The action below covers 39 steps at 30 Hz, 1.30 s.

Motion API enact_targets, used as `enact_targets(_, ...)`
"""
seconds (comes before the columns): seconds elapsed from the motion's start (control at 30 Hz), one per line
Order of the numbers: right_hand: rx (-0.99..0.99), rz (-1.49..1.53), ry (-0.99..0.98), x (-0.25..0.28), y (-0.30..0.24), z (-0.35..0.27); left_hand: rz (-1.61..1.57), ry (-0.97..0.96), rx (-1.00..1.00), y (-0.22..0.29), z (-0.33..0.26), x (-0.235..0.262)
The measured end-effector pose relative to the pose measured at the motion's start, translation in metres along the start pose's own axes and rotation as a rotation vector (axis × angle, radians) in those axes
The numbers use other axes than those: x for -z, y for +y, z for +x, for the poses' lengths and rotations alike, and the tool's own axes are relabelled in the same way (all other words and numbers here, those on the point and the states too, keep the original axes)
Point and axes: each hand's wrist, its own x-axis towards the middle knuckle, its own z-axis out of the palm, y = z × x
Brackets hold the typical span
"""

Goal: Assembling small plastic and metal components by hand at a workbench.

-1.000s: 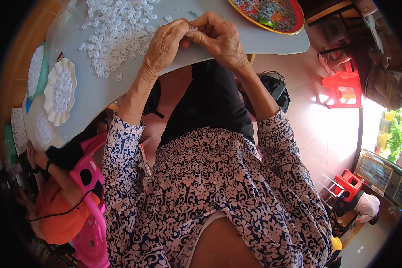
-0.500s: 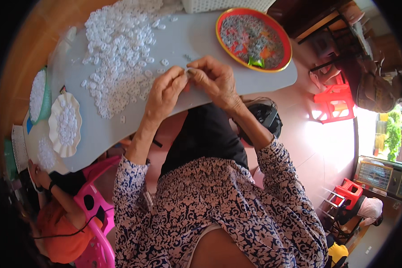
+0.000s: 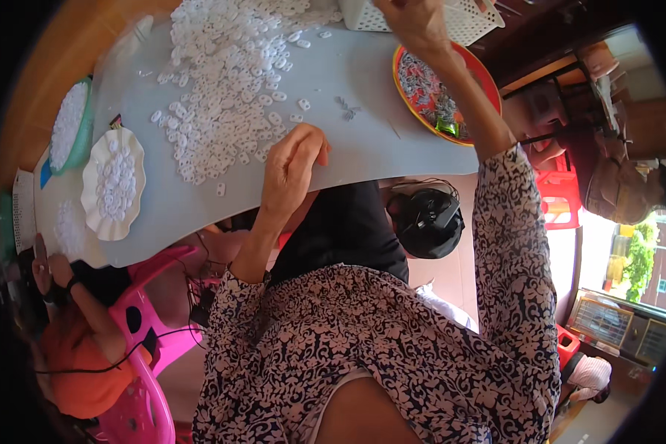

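Note:
Over the table's front edge is my left hand [image 3: 294, 166], its fingers curled closed; whatever they may hold is hidden. My right hand [image 3: 419, 31] reaches far across to a white perforated basket [image 3: 462, 31], and its fingertips are cut off by the upper edge. Below that forearm lies a round red tray [image 3: 487, 81] with a yellow rim, holding many small grey metal pieces and a green wrapper. A wide heap of small white oval plastic pieces with holes [image 3: 226, 85] spreads left of my hands. A few grey metal pieces [image 3: 346, 109] lie loose between the heap and tray.
At the left of the grey table [image 3: 362, 152] stand a scalloped white plate [image 3: 90, 189] and a green bowl [image 3: 81, 144], both holding white pieces. Another person's hand [image 3: 61, 270] rests near the table's left end, by a pink chair [image 3: 144, 307]. A black bag [image 3: 425, 222] is beside my lap.
My hands, together before, are now apart. The right has moved up and away to the basket; the left stays near the table's front edge, fingers curled. The view has shifted slightly.

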Motion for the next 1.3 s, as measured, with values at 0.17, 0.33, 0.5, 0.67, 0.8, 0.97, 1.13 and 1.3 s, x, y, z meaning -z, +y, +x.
enact_targets(0.17,0.114,0.152,-0.3,-0.055,-0.012,-0.038,0.003,-0.026,-0.008,0.004,0.002,-0.005)
enact_targets(0.33,0.255,-0.032,-0.409,-0.089,-0.002,-0.037,0.023,-0.021,-0.026,0.005,-0.002,-0.006)
enact_targets(0.5,0.189,-0.012,-0.521,-0.087,-0.009,-0.042,0.033,-0.023,-0.007,0.007,-0.004,-0.007)
enact_targets(0.67,0.183,0.019,-0.471,-0.095,-0.027,-0.043,0.049,-0.045,0.013,0.011,-0.004,-0.007)
enact_targets(0.8,0.209,-0.057,-0.498,-0.101,-0.027,-0.042,0.049,-0.053,-0.013,0.009,-0.002,-0.011)
enact_targets(0.97,0.196,-0.044,-0.648,-0.093,-0.035,-0.042,0.05,-0.041,-0.025,0.007,-0.003,-0.008)
enact_targets(1.13,0.167,0.083,-0.397,-0.087,-0.019,-0.047,0.078,-0.036,-0.014,0.009,-0.001,-0.01)
enact_targets(1.3,0.25,0.148,-0.468,-0.09,-0.016,-0.05,0.105,-0.03,0.012,0.01,-0.002,-0.01)
